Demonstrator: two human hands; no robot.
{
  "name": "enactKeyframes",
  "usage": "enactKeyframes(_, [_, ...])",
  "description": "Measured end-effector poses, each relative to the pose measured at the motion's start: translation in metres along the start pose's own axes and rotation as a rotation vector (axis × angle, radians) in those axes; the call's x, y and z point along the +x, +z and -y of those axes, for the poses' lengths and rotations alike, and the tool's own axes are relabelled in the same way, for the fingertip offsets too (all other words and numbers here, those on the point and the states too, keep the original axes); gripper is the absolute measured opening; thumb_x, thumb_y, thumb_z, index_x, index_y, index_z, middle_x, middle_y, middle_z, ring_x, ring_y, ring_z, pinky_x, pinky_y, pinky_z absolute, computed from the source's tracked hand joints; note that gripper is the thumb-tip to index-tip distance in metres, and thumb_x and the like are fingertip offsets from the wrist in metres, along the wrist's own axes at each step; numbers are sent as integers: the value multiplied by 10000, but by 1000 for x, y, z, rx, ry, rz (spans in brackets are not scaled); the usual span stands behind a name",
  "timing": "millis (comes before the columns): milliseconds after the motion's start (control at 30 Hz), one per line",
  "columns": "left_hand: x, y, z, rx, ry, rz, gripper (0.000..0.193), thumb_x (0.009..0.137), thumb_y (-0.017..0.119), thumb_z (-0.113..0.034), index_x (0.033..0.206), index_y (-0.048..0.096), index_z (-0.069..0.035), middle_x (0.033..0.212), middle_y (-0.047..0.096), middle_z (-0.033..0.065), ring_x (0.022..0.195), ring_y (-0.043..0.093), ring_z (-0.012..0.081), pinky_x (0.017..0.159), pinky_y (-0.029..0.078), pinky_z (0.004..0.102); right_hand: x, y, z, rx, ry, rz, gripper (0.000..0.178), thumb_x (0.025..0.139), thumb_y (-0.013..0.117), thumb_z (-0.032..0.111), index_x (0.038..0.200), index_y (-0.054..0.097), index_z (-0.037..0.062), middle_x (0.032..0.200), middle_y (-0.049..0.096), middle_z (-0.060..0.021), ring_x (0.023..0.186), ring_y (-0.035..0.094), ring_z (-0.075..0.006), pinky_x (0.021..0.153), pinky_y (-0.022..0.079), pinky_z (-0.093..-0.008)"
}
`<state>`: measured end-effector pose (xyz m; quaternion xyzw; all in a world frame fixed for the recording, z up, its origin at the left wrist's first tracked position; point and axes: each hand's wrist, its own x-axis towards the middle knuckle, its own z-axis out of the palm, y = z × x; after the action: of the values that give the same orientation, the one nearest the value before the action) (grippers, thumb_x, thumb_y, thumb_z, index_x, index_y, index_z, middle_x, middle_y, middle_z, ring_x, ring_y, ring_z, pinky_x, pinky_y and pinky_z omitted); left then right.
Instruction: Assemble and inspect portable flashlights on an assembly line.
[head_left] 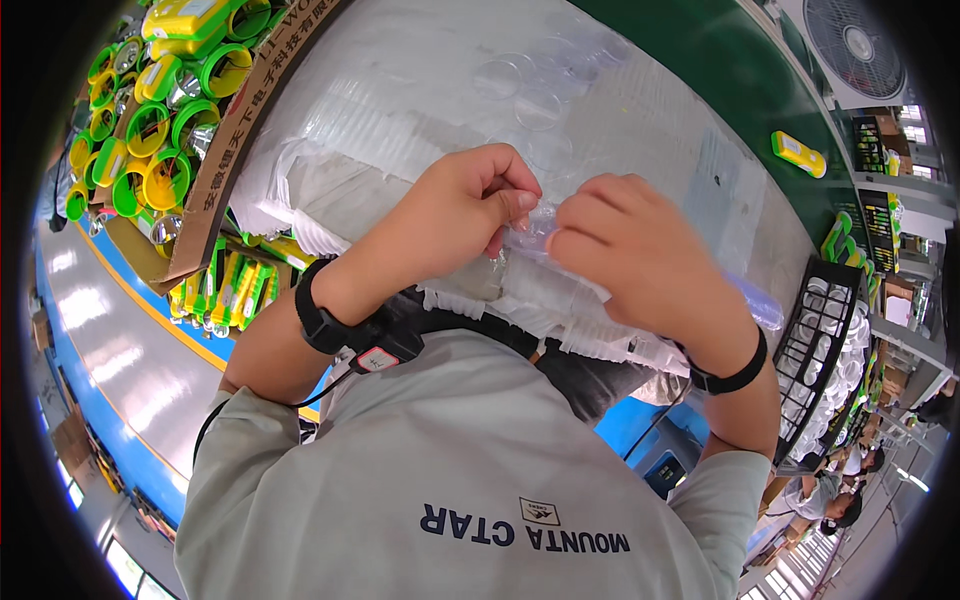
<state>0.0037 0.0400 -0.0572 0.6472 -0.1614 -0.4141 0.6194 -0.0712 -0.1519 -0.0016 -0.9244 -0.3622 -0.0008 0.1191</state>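
- A cardboard box (222, 165) stands against the left edge of the desk (650, 130), filled with green and yellow rings (165, 183), several with shiny insides.
- Just below the box, yellow and green lamp-like pieces (232, 292) lie packed side by side, near the desk's near left corner.
- Clear plastic film (370, 105) covers much of the desk; its wrinkled, ragged border runs along the near edge, in front of the person's waist.
- The left hand (470, 205), with a black strap and device (322, 318) at its wrist, pinches thumb against forefinger on a clear plastic piece (541, 222).
- That piece is between the two hands, above the near middle of the desk; its full outline is too see-through to tell.
- Faint clear discs (500, 76) lie beyond the hands, toward the far edge.
- The right hand (630, 240) is narrow, its fingers curled down onto the same clear piece; its thumb is hidden. A black wristband (738, 372) circles that wrist.
- A bluish clear strip (755, 302) shows beside the right wrist, toward the near right corner.
- On the green surface bordering the desk's right side lies a yellow and green lamp (798, 154).
- A black crate (840, 273) holding whitish cup-like parts (838, 350) stands just beside the near right corner.
- Farther right are a fan (858, 42) and other people (820, 500).
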Motion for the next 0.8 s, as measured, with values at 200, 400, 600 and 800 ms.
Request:
enactKeyframes(200, [5, 1, 9, -140, 28, -61, 51, 930, 514, -52, 938, 536, -6, 732, 569, 34, 583, 560, 112, 560, 511, 261, -7, 1, -5, 92, 231, -164, 369, 587, 673, 1, 931, 573, 93, 931, 562, -27, 864, 533, -253, 723, 428, -362])
enactKeyframes(400, [1, -1, 7, -211, 2, -102, 248, 914, 552, -70, 1131, 464, 12, 708, 581, 55, 562, 587, 133, 510, 500, 266, 7, 34, 2, 21, 81, -275, 320, 658, 650, 13, 967, 623, 94, 977, 585, -16, 911, 548, -211, 741, 432, -331])
enactKeyframes(600, [-1, 0, 2, -73, 39, -107, 481, 887, 579, -40, 1289, 320, 17, 689, 577, 67, 560, 583, 135, 513, 508, 278, 8, 32, 2, -71, 74, -226, 174, 698, 614, 67, 868, 618, 105, 876, 572, 1, 909, 541, -182, 750, 432, -306])
enactKeyframes(800, [0, 2, -3, -23, 62, -113, 465, 891, 563, -33, 1291, 327, -2, 662, 561, 50, 554, 567, 127, 504, 494, 277, 10, 22, -2, -18, 20, -227, 145, 687, 605, 60, 827, 590, 95, 841, 560, -15, 906, 546, -200, 759, 443, -322])
